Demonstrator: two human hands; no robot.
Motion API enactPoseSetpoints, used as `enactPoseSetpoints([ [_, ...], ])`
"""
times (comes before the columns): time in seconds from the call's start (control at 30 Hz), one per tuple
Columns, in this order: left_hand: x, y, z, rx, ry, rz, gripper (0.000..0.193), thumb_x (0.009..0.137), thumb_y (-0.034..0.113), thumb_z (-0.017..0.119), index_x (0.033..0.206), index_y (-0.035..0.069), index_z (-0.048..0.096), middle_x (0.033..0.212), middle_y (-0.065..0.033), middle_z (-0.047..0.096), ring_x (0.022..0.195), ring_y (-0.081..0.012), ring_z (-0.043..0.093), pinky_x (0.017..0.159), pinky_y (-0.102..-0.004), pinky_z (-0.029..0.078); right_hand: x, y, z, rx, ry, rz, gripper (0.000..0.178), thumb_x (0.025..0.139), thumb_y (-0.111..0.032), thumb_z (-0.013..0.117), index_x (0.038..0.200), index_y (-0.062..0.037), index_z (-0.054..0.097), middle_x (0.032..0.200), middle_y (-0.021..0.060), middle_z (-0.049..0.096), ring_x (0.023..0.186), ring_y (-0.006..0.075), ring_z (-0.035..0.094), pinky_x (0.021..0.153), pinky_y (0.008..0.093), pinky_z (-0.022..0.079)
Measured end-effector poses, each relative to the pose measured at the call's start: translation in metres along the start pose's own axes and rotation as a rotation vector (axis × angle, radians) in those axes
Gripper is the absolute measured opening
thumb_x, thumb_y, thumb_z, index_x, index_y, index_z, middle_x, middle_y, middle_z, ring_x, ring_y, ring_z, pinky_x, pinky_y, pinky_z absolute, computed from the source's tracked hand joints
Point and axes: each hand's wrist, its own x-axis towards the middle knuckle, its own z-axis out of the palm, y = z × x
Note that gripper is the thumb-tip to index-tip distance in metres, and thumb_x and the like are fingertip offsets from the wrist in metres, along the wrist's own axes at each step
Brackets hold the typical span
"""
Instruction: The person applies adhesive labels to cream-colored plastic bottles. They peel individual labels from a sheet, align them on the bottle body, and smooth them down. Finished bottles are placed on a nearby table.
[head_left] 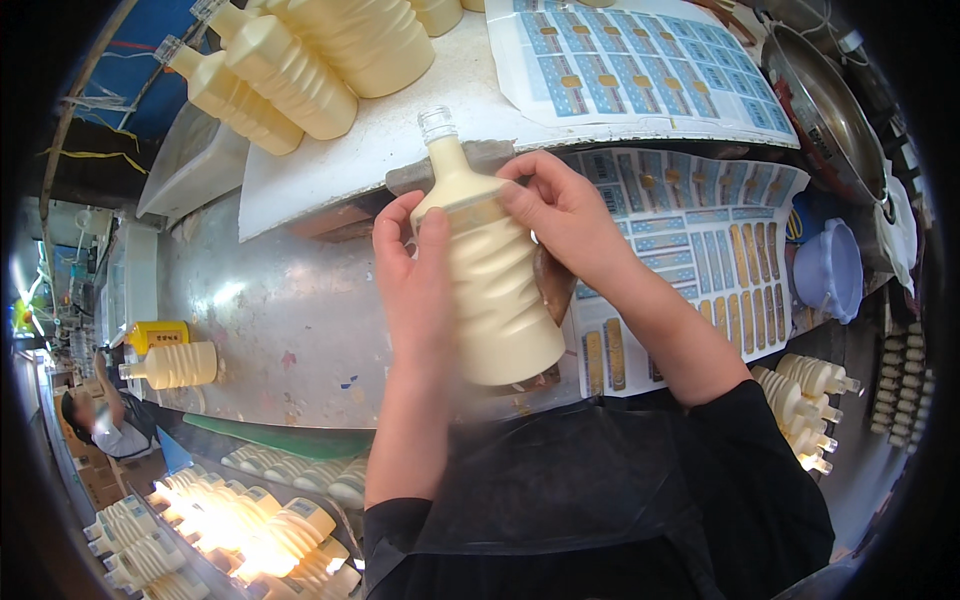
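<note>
A cream-coloured bottle (500, 320) with wavy ribbed sides and a clear threaded neck leans away from me at the table's near side. Around its shoulder runs a narrow greyish band (474, 214), which looks like a label strip. My left hand (412, 265) is closed on the left of the shoulder, its thumb on the front near the band's end. On the opposite side, my right hand (562, 210) presses its thumb against the shoulder with the fingers curled behind. A brown support (553, 285) partly shows beside the bottle's right side.
Sheets of blue and gold labels (690, 240) lie to the right, with more label sheets (630, 65) on the raised white board. Cream bottles (290, 75) stand at far left. One bottle (180, 366) sits left by a yellow container (158, 334). A purple bucket (830, 270) is right.
</note>
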Motion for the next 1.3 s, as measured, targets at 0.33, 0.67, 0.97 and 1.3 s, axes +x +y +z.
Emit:
enactPoseSetpoints([
  [0.33,0.009,-0.006,-0.018,-0.233,-0.021,-0.083,0.031,0.111,0.022,0.046,0.129,0.000,0.059,0.121,-0.0112,0.066,0.112,-0.0161,0.064,0.093,-0.0315,0.054,0.003,0.007,-0.005,0.015,-0.008,-0.039,0.026,0.104,-0.021,0.061,0.122,-0.0017,0.063,0.098,0.0000,0.068,0.083,0.0026,0.055,0.071,0.0224,0.046],
  [0.67,0.012,-0.012,-0.017,-0.439,-0.098,-0.205,0.033,0.111,0.029,0.047,0.126,0.003,0.060,0.115,-0.0084,0.070,0.104,-0.0170,0.067,0.093,-0.0342,0.056,-0.005,-0.006,0.001,-0.102,0.019,-0.020,0.028,0.100,-0.019,0.068,0.122,-0.0035,0.064,0.080,-0.0049,0.056,0.075,0.0028,0.052,0.069,0.0198,0.043],
  [0.97,0.012,-0.017,-0.015,-0.423,-0.054,-0.189,0.023,0.108,0.023,0.056,0.119,0.004,0.062,0.111,-0.0082,0.071,0.099,-0.0146,0.068,0.087,-0.0309,0.058,-0.004,0.000,0.002,-0.086,0.027,0.002,0.028,0.098,-0.017,0.070,0.121,-0.0032,0.063,0.080,-0.0060,0.055,0.074,0.0017,0.050,0.068,0.0190,0.042],
  [1.3,0.011,-0.019,-0.019,-0.430,-0.064,-0.203,0.029,0.110,0.023,0.049,0.129,0.004,0.059,0.119,-0.0100,0.070,0.105,-0.0166,0.068,0.092,-0.0331,0.057,-0.003,0.003,0.001,-0.068,0.007,-0.018,0.028,0.100,-0.019,0.068,0.123,-0.0034,0.062,0.081,-0.0061,0.056,0.073,0.0014,0.049,0.067,0.0187,0.041],
])
